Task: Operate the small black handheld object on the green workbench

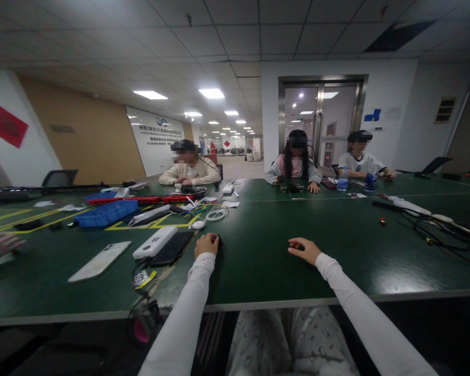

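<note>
My left hand is closed on the green table, its fingers curled round a small dark object that is mostly hidden. Only a black edge of it shows by the fingertips. My right hand is held at the table's near side, with thumb and fingers apart and nothing between them. Left of my left hand lie a white power bank, a dark flat pad and a white phone. A round white puck and a coiled white cable lie just beyond that hand.
A blue tray and loose cables lie to the left. On the right are black cables, a water bottle and a blue can. Several people sit across the table; another person's hand reaches in at far left.
</note>
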Available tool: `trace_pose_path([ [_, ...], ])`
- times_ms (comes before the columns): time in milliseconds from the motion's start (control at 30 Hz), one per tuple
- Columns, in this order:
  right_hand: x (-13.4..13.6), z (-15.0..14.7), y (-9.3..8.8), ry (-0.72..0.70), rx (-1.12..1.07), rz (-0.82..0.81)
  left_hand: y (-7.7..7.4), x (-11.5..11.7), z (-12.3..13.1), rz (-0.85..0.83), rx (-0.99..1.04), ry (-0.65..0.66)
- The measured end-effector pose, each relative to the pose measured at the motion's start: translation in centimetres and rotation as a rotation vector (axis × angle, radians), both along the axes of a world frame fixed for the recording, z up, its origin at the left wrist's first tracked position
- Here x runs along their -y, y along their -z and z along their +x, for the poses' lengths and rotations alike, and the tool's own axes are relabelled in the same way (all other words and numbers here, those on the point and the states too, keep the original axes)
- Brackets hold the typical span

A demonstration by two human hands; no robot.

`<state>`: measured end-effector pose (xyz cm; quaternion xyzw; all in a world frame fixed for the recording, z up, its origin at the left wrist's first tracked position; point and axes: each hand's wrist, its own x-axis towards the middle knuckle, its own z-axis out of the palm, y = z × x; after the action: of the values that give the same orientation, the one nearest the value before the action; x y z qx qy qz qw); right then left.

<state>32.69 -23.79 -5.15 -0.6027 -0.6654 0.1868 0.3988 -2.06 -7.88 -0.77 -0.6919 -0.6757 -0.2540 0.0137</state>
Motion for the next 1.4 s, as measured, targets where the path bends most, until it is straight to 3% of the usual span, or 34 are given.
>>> trace_pose_path([
  [433,0.1,0.0,-0.2,0.004,0.029,-0.005,0.1,0.5,1.1,-0.015,-0.036,0.104],
  [567,0.0,0.0,-0.3,0.009,0.054,0.003,0.5,1.5,3.9,-0.008,-0.023,0.213],
  [833,-0.2,0.2,-0.3,0.007,0.112,0.017,1.7,5.7,13.1,-0.023,0.068,0.536],
  [967,-0.5,0.4,-0.1,0.008,0.143,0.031,2.0,7.9,16.5,-0.029,0.097,0.694],
  [1167,-0.6,0.4,-0.1,-0.007,0.175,0.044,2.0,9.4,18.4,-0.033,0.127,0.763],
  [1400,-0.4,0.4,-0.5,0.001,0.193,0.019,2.3,9.1,18.4,-0.014,0.190,0.767],
])
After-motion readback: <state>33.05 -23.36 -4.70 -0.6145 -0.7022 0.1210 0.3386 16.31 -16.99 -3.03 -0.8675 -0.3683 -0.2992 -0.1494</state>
